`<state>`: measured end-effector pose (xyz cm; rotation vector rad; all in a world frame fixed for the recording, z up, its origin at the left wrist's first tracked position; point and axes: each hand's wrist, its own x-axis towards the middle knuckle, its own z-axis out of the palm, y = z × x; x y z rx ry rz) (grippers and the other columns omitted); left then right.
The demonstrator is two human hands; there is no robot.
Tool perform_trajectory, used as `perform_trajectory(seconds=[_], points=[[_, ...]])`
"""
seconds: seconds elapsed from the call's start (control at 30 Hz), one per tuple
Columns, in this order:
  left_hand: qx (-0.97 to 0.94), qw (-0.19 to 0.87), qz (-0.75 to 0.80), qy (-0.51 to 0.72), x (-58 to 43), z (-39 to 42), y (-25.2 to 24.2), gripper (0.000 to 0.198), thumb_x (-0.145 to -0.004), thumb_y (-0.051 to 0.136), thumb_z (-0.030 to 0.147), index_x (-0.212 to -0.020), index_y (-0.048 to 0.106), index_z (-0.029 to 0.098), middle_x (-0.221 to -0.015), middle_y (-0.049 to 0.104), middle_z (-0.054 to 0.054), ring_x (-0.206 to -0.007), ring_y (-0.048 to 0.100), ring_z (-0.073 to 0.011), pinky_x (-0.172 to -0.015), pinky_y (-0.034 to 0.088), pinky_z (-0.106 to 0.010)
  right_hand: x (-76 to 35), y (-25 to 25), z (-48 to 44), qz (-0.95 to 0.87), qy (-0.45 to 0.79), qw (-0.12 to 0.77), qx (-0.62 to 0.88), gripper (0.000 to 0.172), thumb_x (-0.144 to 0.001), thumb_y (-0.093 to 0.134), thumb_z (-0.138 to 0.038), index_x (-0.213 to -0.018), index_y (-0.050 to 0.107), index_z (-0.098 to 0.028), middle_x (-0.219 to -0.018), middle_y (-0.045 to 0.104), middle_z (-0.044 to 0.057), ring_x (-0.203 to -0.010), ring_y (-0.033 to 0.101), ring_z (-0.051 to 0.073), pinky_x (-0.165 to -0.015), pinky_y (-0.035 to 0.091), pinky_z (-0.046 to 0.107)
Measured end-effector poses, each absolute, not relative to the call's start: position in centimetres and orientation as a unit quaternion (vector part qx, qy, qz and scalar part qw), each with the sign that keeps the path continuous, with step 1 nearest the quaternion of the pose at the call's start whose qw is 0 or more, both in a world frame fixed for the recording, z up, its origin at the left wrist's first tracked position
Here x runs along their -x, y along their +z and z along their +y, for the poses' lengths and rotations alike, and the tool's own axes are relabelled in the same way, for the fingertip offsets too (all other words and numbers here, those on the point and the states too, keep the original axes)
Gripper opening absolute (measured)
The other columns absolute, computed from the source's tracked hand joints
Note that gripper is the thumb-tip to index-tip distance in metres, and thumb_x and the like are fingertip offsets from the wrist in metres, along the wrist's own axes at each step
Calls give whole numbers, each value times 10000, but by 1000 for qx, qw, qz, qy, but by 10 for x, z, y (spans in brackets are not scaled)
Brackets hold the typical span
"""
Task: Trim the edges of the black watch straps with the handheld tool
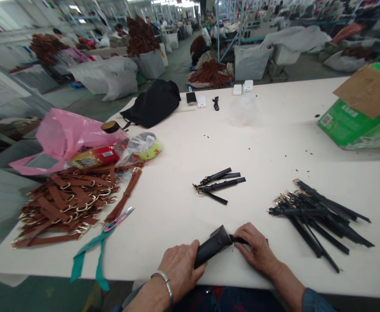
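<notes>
Black tube [212, 248] is low centre, just above the table [164, 216] near its front edge, tilted up to the right. Your left hand [181, 263] is wrapped round its lower end. Your right hand [258, 250] pinches a thin black strap [241, 239] right by the tube's upper end; can't tell whether strap and tube touch or join. Tube looks stiff, smooth, fairly light, maybe a bit slick; a full wrap round the body suits it, leaving the upper end free. Can't tell if it's a tool or a case. Strap looks light, narrow, bendy, not fragile; fingertip pinch near its end gives you best control, since a hold far back would let it flop. Small strap group [222, 184] lies ahead of your hands, big strap pile [326, 219] to the right. Brown straps [58, 201] and scissors [113, 224] on your left, well apart from both hands.
</notes>
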<state>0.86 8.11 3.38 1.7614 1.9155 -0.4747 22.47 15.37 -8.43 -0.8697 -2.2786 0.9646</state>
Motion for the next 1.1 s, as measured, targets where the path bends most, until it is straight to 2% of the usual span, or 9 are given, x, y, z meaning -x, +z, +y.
perform_trajectory(seconds=[0.3, 0.47, 0.7, 0.9, 1.1], points=[[-644, 253, 701, -173, 1, 74, 27, 276, -765, 389, 437, -924, 484, 232, -827, 628, -51, -796, 584, -237, -674, 419, -334, -226, -90, 154, -832, 352, 272, 330, 183, -781, 513, -212, -964, 521, -213, -851, 557, 53, -826, 496, 197, -712, 445, 364], [-640, 254, 702, -178, 0, 71, 24, 285, -769, 391, 426, -957, 478, 231, -843, 632, -51, -812, 582, -237, -683, 414, -333, -225, -87, 154, -833, 358, 263, 331, 160, -770, 507, -172, -924, 530, -210, -834, 556, 49, -816, 497, 193, -713, 441, 359], [-629, 257, 719, -149, -6, 80, 18, 278, -768, 379, 448, -920, 485, 242, -821, 638, -47, -777, 592, -245, -656, 428, -343, -227, -94, 151, -815, 361, 260, 372, 305, -738, 545, -189, -1030, 459, -193, -889, 541, 59, -815, 491, 187, -724, 443, 351], [-599, 244, 745, -160, 16, 62, 18, 330, -767, 376, 462, -988, 482, 242, -838, 641, -60, -807, 589, -260, -677, 423, -359, -227, -91, 153, -820, 366, 240, 370, 157, -755, 526, -211, -907, 487, -201, -837, 528, 43, -784, 472, 182, -692, 424, 338], [-616, 263, 726, -154, 3, 55, 18, 303, -760, 398, 449, -977, 487, 258, -818, 646, -35, -792, 593, -260, -670, 420, -361, -227, -91, 153, -823, 356, 247, 367, 132, -752, 526, -211, -880, 495, -196, -805, 524, 40, -763, 470, 178, -672, 416, 327]])
